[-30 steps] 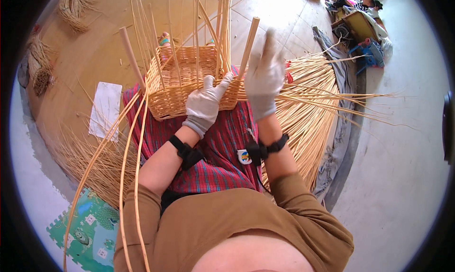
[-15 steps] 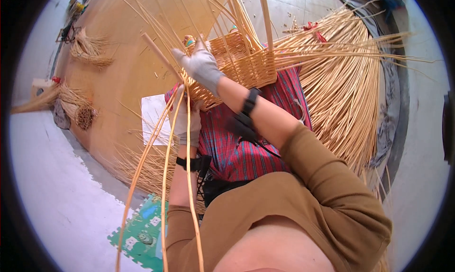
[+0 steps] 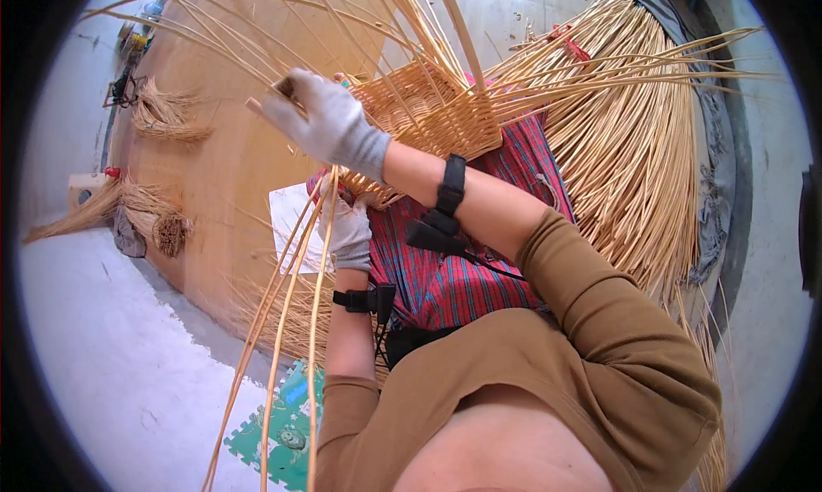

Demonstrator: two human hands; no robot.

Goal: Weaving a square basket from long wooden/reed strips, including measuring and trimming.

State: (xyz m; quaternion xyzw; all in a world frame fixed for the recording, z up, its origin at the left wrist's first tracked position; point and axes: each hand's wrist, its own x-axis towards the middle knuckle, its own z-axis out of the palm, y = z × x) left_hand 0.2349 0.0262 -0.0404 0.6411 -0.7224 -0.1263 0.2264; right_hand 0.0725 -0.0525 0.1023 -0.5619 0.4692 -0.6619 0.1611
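A half-woven wicker basket, with rods standing from its rim, rests tilted on the striped cloth over my lap. My left hand, in a pale glove, is closed at the basket's near left corner; rods partly hide its fingers. Several long willow rods hang from that corner toward me. My right hand, gloved too, is above and beyond the left, fingers curled over the corner. A thick stick's end shows just past it; whatever lies within the fingers is hidden.
A large fanned bundle of rods lies at the right, with a red tie. Smaller bundles lie on the board at the left. Loose rods fan outward from the basket on both sides. White paper and a green foam mat are at the near left.
My right hand has moved a little left and turned, now covering most of the thick stick. The hanging rods have swung left. My left hand stays at the basket corner.
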